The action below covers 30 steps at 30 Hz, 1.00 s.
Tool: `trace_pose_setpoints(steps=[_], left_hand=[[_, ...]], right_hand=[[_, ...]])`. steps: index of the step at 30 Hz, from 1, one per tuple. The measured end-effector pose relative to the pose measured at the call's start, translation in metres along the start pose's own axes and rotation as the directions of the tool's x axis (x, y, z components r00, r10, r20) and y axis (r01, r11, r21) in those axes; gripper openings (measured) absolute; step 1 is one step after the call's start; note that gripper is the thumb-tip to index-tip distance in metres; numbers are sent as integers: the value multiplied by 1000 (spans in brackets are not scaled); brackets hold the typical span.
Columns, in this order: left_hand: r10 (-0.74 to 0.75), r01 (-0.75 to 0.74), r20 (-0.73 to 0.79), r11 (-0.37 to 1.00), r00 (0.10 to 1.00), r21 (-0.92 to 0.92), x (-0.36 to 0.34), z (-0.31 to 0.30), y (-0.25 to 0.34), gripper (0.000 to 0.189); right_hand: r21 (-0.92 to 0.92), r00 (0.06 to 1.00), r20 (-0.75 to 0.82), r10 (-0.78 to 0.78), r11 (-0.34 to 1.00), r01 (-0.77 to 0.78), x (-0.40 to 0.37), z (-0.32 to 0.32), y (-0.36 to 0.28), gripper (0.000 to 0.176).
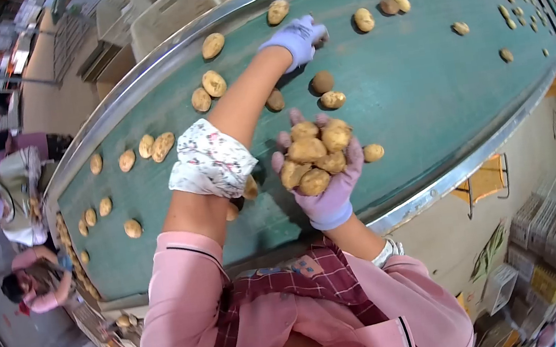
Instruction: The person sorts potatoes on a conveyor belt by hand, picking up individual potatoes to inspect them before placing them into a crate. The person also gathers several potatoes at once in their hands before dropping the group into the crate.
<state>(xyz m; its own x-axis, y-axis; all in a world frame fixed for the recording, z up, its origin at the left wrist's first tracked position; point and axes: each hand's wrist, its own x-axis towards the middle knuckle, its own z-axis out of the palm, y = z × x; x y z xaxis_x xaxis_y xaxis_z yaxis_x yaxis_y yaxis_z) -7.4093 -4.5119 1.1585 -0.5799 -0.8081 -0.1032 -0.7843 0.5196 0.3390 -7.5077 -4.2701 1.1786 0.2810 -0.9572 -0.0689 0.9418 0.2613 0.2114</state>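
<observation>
My left hand (299, 41), in a pale purple glove, reaches over the green belt (413, 78) near its far side. Its fingers are curled down, and whatever they hold is hidden beneath them. Palm up above the belt, my right hand (334, 198) cradles a heap of several potatoes (306, 150) in its gloved fingers. Just beyond this heap lie a brown potato (323, 82) and a paler potato (333, 99). One small potato (373, 152) rests right of my right hand. Another potato (278, 11) lies left of my left hand, by the far rim.
More potatoes lie scattered at the belt's left (163, 146) and right (460, 28). A metal rim (435, 191) edges the belt. Beyond the far rim stands a pale crate (173, 15). Several people, one in pink (35, 279), are at the far left. Stacked crates (545, 226) stand lower right.
</observation>
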Motion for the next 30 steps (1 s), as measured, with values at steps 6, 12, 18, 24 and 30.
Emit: trace_pose_setpoints(steps=[6,12,18,24,30], left_hand=[[-107,109,-24,990,994,86,-96,-25,10,34],[-378,386,140,721,915,-576,-165,11,48,56],[-188,-179,-151,-141,970,-974,-219,8,93,58],[-354,-97,-140,136,925,-986,-245,-2,141,63],[-374,-57,-385,650,844,-757,-263,14,179,55]], right_hand=[[-6,999,9,-37,999,37,12,-2,-40,54],[-106,999,8,47,993,-46,17,-15,-63,51],[-185,980,15,196,964,-190,15,-17,-67,49],[-185,938,57,343,926,-328,0,-11,-63,47],[-320,946,-64,318,891,-322,-11,-19,-47,59]])
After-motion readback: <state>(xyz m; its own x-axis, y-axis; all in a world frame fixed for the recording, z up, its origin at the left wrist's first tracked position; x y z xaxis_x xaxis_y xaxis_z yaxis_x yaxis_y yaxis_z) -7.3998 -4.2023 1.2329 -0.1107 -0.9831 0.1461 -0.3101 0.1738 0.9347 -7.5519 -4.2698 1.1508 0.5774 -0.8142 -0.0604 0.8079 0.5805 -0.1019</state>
